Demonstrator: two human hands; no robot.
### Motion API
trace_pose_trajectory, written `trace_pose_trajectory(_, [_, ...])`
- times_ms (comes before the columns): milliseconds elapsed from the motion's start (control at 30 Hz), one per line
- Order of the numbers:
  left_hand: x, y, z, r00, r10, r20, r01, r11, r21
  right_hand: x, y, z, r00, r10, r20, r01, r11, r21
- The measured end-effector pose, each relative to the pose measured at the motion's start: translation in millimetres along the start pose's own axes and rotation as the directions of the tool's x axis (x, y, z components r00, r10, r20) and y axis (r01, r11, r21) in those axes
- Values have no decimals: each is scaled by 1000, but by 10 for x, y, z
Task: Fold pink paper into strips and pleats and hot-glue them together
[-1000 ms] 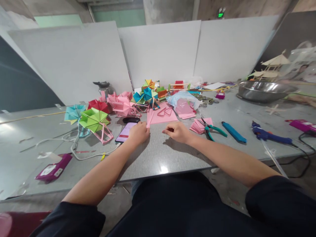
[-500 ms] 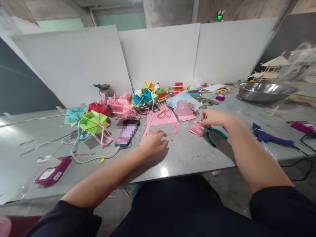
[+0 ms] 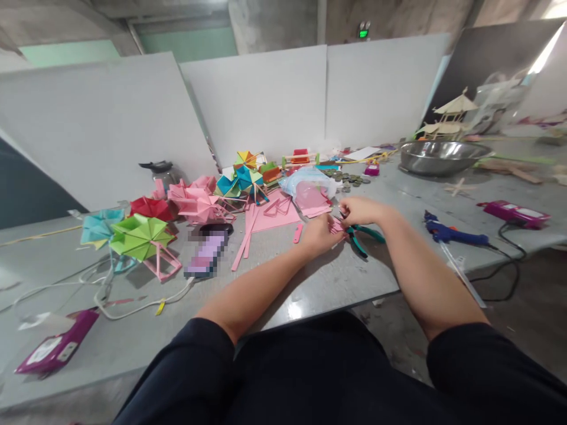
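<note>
My left hand [image 3: 322,236] lies over a small pile of pink paper pieces [image 3: 336,226], fingers curled round its near side. Just beyond the pile is my right hand [image 3: 362,211], its fingertips pinched together; what sits between them is too small to make out. Pliers with black and teal handles [image 3: 357,243] lie partly beneath the right hand, jaws hidden. Left of the hands are a small pink strip with holes [image 3: 298,233], a pink sheet [image 3: 277,219] and long pink strips [image 3: 243,248]. A plastic bag [image 3: 308,186] rests behind the left hand.
Folded paper models in green [image 3: 140,236], red [image 3: 152,209] and pink [image 3: 195,203] stand at left, near a phone [image 3: 206,252] on a white cable. To the right are a blue glue gun [image 3: 460,234], a purple power block [image 3: 516,213] and a metal bowl [image 3: 443,160].
My left hand has moved right, from the bare tabletop to the pink paper pile. My right hand stays by the pile and pliers. The whole view has shifted as my head turned right.
</note>
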State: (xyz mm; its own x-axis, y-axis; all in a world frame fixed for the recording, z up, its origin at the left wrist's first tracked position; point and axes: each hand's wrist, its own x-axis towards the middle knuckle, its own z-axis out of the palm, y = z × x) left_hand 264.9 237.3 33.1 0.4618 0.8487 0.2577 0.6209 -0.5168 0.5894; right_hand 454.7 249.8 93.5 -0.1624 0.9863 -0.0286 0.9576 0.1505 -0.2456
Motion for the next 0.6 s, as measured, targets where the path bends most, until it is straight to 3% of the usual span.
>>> trace_pose_trajectory(200, [-4, -43, 64, 996, -61, -62, 47, 976, -214, -103, 126, -133, 998, -12, -61, 19, 994, 104])
trace_pose_trajectory(400, [109, -117, 83, 986, -162, -36, 118, 836, -536, -214, 329, -277, 978, 45, -204, 11, 963, 269])
trace_pose_trajectory(500, [148, -159, 66, 983, -176, -53, 115, 813, -572, -254, 428, -322, 967, 75, -244, 27, 921, 389])
trace_pose_trajectory(600, [155, -183, 62, 984, -150, -100, 78, 852, -518, -279, 491, -345, 966, 107, -236, 22, 873, 488])
